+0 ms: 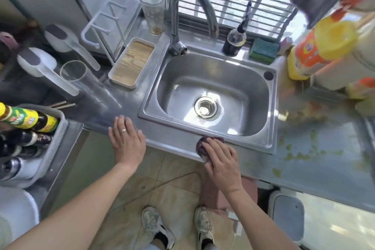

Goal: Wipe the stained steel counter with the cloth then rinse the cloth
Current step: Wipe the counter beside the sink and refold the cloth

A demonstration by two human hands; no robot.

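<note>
The dark purplish cloth (205, 144) lies bunched on the front strip of the steel desk (174, 140), just in front of the sink's (211, 95) near rim, most of it hidden under the right hand (221, 160). That hand presses down on the cloth with its fingers spread and slightly bent over it; whether they actually grip the fabric cannot be told. The left hand (126, 140) rests flat on the desk edge to the left of the sink, fingers straight and close together, a ring (123, 130) on one of them, holding nothing. To the right of the sink the desk carries yellowish-green stains (300, 152) scattered across its surface, well apart from the cloth. Behind the basin stand the curved tap (178, 26), a dark bottle (234, 41) and a green sponge (263, 50). A wood-lined tray (132, 63) and a clear tumbler (152, 10) sit left of the sink.
</note>
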